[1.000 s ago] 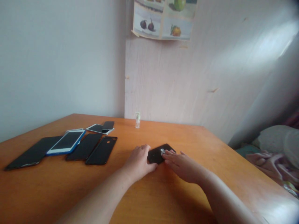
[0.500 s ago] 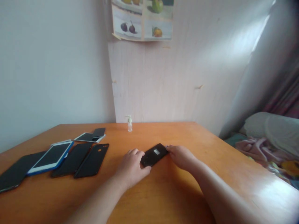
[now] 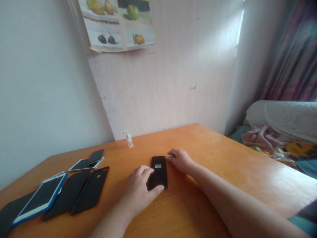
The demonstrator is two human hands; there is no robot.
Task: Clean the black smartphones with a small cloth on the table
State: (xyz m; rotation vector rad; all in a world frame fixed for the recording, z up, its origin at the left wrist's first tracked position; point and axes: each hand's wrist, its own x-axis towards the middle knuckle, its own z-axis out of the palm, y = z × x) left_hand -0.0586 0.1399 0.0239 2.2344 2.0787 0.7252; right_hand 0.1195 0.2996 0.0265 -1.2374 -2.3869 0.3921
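A black phone (image 3: 158, 177) lies flat on the table, long side pointing away from me, with a small pale label on its upturned face. My left hand (image 3: 142, 186) grips its near left part, fingers along the left side and thumb across the near end. Just beyond the phone's far right corner, my right hand (image 3: 180, 160) rests with thumb and fingers pinched together. A small, thin, greyish thing shows at those fingertips, too small to name.
On the left of the wooden table (image 3: 198, 201) lie several devices: a white tablet with a blue case (image 3: 41, 198), black slabs (image 3: 68, 195), a black phone case (image 3: 91, 190) and a small phone (image 3: 96, 156) on another tablet. A clear pump bottle (image 3: 129, 141) stands near the back edge.
The black phone has turned from slanting to pointing nearly straight away from me. My right hand has come off its corner and is now slightly apart from it. The view has swung right and tilted.
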